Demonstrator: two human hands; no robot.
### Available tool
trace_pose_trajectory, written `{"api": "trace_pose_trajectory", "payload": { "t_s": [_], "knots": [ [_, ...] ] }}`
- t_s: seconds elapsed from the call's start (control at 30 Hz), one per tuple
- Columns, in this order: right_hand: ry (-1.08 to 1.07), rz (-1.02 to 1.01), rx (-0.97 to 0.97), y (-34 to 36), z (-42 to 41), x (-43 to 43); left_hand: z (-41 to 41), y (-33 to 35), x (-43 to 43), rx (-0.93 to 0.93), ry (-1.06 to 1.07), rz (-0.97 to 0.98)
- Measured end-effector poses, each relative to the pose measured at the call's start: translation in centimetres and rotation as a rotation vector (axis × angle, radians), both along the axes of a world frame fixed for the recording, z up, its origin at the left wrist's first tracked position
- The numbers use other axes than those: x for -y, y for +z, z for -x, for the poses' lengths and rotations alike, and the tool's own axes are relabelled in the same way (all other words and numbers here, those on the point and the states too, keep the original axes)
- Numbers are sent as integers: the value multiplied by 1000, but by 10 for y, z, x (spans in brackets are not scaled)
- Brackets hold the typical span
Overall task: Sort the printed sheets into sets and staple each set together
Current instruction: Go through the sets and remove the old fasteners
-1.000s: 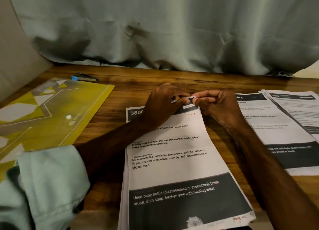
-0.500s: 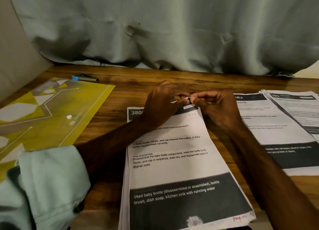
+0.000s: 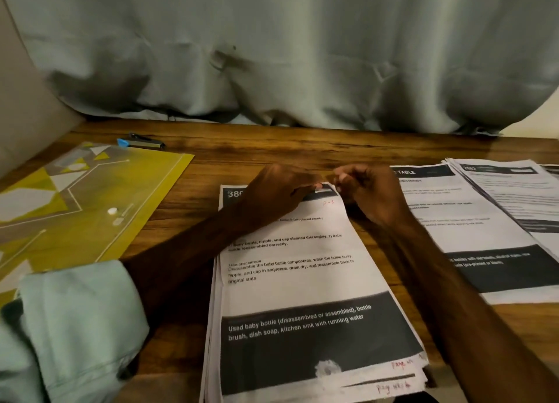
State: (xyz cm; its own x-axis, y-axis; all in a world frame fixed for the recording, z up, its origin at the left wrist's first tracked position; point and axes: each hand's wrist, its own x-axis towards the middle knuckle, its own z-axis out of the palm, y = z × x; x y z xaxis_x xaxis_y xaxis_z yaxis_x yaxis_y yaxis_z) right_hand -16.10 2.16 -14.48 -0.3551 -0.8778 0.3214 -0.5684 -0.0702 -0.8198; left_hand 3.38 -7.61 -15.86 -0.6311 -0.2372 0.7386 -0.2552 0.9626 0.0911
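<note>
A stack of printed sheets (image 3: 302,281) lies in front of me on the wooden table (image 3: 211,160), its top page about a baby bottle. My left hand (image 3: 278,190) lies across the top of that stack, fingertips and thumb closed on its top right corner. My right hand (image 3: 369,190) sits just right of the same corner, fingers curled, fingertips pinching the paper's edge. The corner itself is mostly hidden between the two hands. A small stapler (image 3: 140,143) with a blue end lies at the back left, away from both hands.
A yellow patterned folder (image 3: 90,196) covers the left side of the table. Two more piles of printed sheets (image 3: 459,221) (image 3: 514,190) lie overlapping on the right. A pale curtain (image 3: 272,54) hangs behind the table's far edge.
The top right corner of the stack, held lifted between both hands before, now sits lower against the stack. Both hands stay at that corner, with my right hand slightly further back.
</note>
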Motion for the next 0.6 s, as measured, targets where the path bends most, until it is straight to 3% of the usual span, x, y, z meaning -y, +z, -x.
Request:
{"api": "trace_pose_trajectory", "payload": {
  "t_s": [0.07, 0.3, 0.6],
  "knots": [
    [-3, -76, -266, -1, 3, 2, -1, 1, 0, -2, -50, 17],
    [73, -170, -581, -7, 2, 12, -9, 0, 6, 39, -131, 17],
    [9, -117, -252, 0, -2, 6, -7, -1, 5, 24, -172, 28]
  ]
}}
